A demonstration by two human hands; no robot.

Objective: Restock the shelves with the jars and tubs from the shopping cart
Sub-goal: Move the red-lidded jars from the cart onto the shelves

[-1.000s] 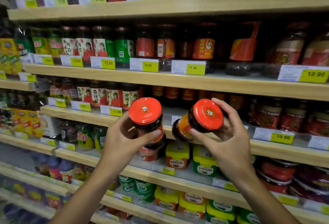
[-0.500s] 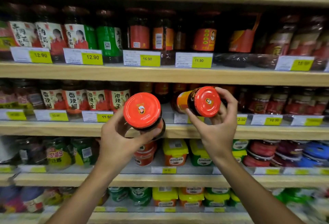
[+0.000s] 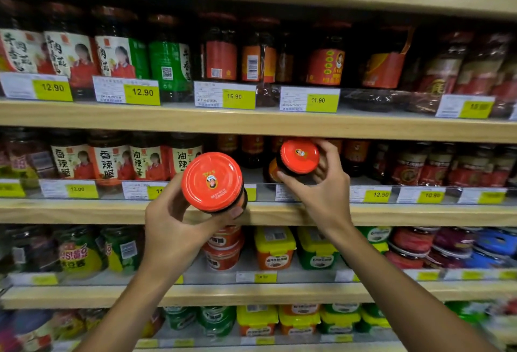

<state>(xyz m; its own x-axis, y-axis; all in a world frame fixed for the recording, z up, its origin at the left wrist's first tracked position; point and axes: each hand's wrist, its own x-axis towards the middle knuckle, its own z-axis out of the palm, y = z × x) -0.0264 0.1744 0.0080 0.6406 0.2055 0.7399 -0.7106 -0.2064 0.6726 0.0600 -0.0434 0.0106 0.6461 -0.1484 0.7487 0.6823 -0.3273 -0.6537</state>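
Note:
My left hand (image 3: 170,228) grips a dark jar with a red lid (image 3: 212,181), held in front of the middle wooden shelf edge (image 3: 84,212) with the lid facing me. My right hand (image 3: 321,184) holds a second red-lidded jar (image 3: 299,156) tilted on its side, its base pushed in over the shelf's clear front rail. Behind it stand more dark jars with red labels (image 3: 253,146) at the back of that shelf.
Left of the gap stand jars with white and red labels (image 3: 109,160). The shelf above (image 3: 251,121) holds taller jars behind yellow price tags. Below sit red, yellow and green tubs (image 3: 275,248). More red-labelled jars (image 3: 419,167) fill the right.
My right hand has carried its jar further in toward the middle shelf. My left hand and its jar kept their place by the shelf edge. The view has come closer to the shelves.

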